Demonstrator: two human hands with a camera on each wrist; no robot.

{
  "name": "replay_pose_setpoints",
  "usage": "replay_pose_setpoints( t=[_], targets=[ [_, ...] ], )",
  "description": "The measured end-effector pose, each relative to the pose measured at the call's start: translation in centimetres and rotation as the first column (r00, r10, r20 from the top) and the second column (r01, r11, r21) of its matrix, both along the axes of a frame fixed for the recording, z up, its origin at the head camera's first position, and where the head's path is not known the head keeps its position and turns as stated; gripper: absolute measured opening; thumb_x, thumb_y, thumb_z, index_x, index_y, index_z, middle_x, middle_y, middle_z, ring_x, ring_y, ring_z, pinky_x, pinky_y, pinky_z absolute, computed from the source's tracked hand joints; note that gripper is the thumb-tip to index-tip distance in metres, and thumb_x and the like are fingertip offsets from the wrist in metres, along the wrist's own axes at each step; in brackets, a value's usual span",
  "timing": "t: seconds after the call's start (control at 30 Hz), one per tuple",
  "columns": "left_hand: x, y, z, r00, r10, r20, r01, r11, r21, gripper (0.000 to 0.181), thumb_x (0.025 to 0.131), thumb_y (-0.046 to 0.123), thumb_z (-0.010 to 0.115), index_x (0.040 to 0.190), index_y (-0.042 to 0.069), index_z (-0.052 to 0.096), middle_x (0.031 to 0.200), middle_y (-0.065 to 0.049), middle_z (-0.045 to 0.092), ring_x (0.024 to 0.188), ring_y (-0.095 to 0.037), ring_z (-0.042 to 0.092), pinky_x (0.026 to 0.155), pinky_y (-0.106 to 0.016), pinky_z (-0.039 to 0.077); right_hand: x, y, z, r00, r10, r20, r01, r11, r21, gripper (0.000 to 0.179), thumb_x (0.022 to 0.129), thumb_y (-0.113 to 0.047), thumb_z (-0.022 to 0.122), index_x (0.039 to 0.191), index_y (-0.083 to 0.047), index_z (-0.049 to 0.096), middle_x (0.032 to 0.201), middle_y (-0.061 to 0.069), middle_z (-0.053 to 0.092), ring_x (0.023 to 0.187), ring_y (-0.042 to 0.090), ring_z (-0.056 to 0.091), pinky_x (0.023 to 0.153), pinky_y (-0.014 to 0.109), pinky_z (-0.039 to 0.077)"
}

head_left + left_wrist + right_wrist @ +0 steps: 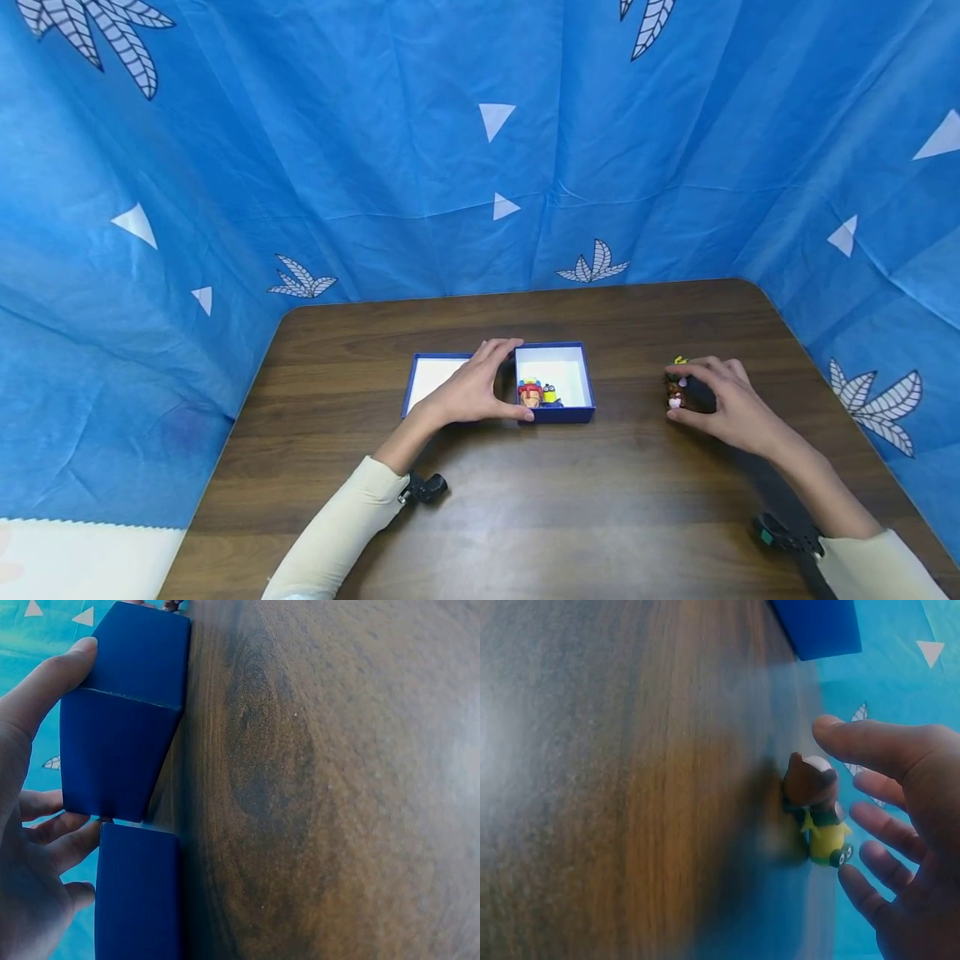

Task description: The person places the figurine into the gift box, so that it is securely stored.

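Observation:
With the thumb at the front wall and fingers at the far side, my left hand [471, 395] holds the left end of an open blue box [558, 415] with a white inside. In the box lie a red-and-tan toy figure [529, 393] and a small yellow-and-blue figure [550, 393]. My right hand [731, 408] hovers at the right, thumb and fingers spread around toy figures on the table. The right wrist view shows a brown figure [804, 782] with a white patch beside a yellow-and-green one [826, 844]; the fingers look apart from both.
A second shallow blue-and-white box part [435, 382] lies left of the box, partly behind my left hand. Both sit on a dark wooden table [540, 500]. Blue patterned cloth [420, 167] hangs behind the table and along both sides.

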State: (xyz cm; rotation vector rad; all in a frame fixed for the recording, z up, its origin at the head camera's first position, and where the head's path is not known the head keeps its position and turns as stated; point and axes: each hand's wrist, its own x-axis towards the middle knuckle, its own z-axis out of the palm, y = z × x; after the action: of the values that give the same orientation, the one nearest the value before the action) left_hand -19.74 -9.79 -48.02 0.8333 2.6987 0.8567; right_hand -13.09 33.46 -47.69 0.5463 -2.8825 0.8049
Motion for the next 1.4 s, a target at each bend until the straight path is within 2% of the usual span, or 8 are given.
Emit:
replay_pose_setpoints(
  t=[0.23, 0.53, 0.97, 1.1, 1.23, 1.33, 1.4],
  targets=[
    [0.0, 0.0, -0.1, 1.0, -0.002, 0.004, 0.002, 1.0, 0.0, 0.123, 0.076, 0.072, 0.087, 0.172, 0.028, 0.024, 0.171, -0.003, 0.035, 0.153, -0.027, 0.045, 0.12, -0.059, 0.048, 0.0, 0.4, -0.5, 1.0, -0.013, 0.009, 0.013, 1.0, 0.008, 0.059, 0.087, -0.029, 0.092, 0.137, -0.01, 0.068, 0.134, 0.022, 0.062, 0.114, 0.038, 0.046, 0.085, 0.057, 0.041],
    [0.0, 0.1, -0.1, 1.0, -0.001, 0.004, 0.001, 1.0, 0.006, 0.123, 0.076, 0.072, 0.087, 0.171, 0.025, 0.025, 0.171, -0.003, 0.035, 0.152, -0.027, 0.046, 0.12, -0.06, 0.049, -0.4, 0.1, -1.3, 1.0, -0.027, -0.001, 0.027, 0.999, -0.018, 0.053, 0.086, -0.026, 0.093, 0.132, -0.01, 0.071, 0.121, 0.018, 0.071, 0.109, 0.032, 0.048, 0.082, 0.046, 0.039],
    [0.0, 0.0, -0.1, 1.0, -0.001, 0.012, 0.001, 1.0, 0.011, 0.124, 0.075, 0.072, 0.087, 0.171, 0.026, 0.025, 0.171, -0.002, 0.034, 0.154, -0.027, 0.044, 0.12, -0.06, 0.048, -0.7, -0.1, -1.5, 0.999, -0.041, 0.031, 0.042, 0.998, -0.039, 0.047, 0.086, -0.025, 0.093, 0.126, -0.012, 0.073, 0.122, 0.018, 0.073, 0.108, 0.032, 0.052, 0.082, 0.045, 0.041],
    [0.0, 0.0, -0.1, 1.0, 0.002, 0.011, -0.002, 1.0, 0.01, 0.124, 0.075, 0.073, 0.087, 0.171, 0.026, 0.025, 0.171, -0.003, 0.034, 0.153, -0.028, 0.045, 0.12, -0.06, 0.048, -0.7, -0.1, -1.4, 0.999, -0.037, -0.003, 0.037, 0.998, -0.049, 0.046, 0.084, -0.024, 0.094, 0.124, -0.014, 0.074, 0.114, 0.011, 0.074, 0.103, 0.026, 0.055, 0.081, 0.038, 0.043],
    [0.0, 0.0, -0.1, 1.0, 0.005, 0.011, -0.006, 1.0, 0.018, 0.124, 0.075, 0.073, 0.088, 0.171, 0.026, 0.025, 0.17, -0.004, 0.035, 0.151, -0.029, 0.047, 0.119, -0.061, 0.048, -0.8, 0.0, -1.4, 0.999, -0.029, -0.036, 0.025, 0.995, -0.091, 0.045, 0.084, -0.021, 0.095, 0.123, -0.015, 0.074, 0.108, 0.003, 0.071, 0.095, 0.015, 0.057, 0.078, 0.024, 0.047],
    [0.0, 0.1, -0.1, 1.0, 0.006, 0.013, -0.006, 1.0, 0.02, 0.124, 0.075, 0.073, 0.088, 0.171, 0.025, 0.026, 0.17, -0.004, 0.035, 0.151, -0.029, 0.046, 0.119, -0.061, 0.048, -0.8, 0.1, -1.3, 0.999, -0.023, -0.024, 0.019, 0.99, -0.142, 0.045, 0.084, -0.017, 0.094, 0.124, -0.014, 0.072, 0.11, 0.003, 0.069, 0.092, 0.01, 0.057, 0.076, 0.016, 0.048],
    [0.0, 0.1, -0.1, 1.0, 0.005, 0.014, -0.005, 1.0, 0.02, 0.124, 0.075, 0.073, 0.088, 0.171, 0.025, 0.026, 0.17, -0.003, 0.035, 0.152, -0.028, 0.046, 0.12, -0.061, 0.048, -0.8, 0.0, -1.3, 1.0, -0.018, -0.008, 0.016, 0.983, -0.182, 0.045, 0.085, -0.015, 0.093, 0.124, -0.013, 0.071, 0.11, 0.004, 0.069, 0.09, 0.009, 0.057, 0.076, 0.015, 0.049]
  ],
)
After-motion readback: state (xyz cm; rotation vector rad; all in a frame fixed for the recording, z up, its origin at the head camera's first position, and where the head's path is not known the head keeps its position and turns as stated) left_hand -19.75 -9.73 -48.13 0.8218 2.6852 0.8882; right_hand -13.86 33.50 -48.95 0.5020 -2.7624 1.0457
